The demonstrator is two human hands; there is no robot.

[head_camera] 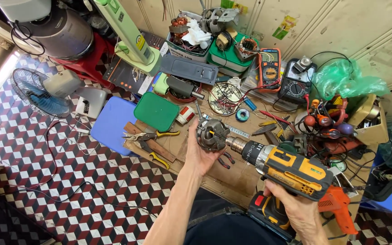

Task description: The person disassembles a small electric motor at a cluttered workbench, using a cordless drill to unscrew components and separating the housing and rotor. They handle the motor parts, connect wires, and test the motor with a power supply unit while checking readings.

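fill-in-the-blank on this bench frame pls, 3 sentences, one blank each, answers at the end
1. The right hand grips a yellow and black cordless ____.
2. The left hand holds a round metal motor part against the tool's ____.
3. Pliers with yellow handles lie on the wooden board beside a square ____ lid.

Missing words: drill; chuck; green

The drill (286, 170) bit tip is hidden inside the motor part (212, 134); the fan (37, 95) is partly cut off.

Yellow-black drill (286, 170) against grey motor (212, 134)
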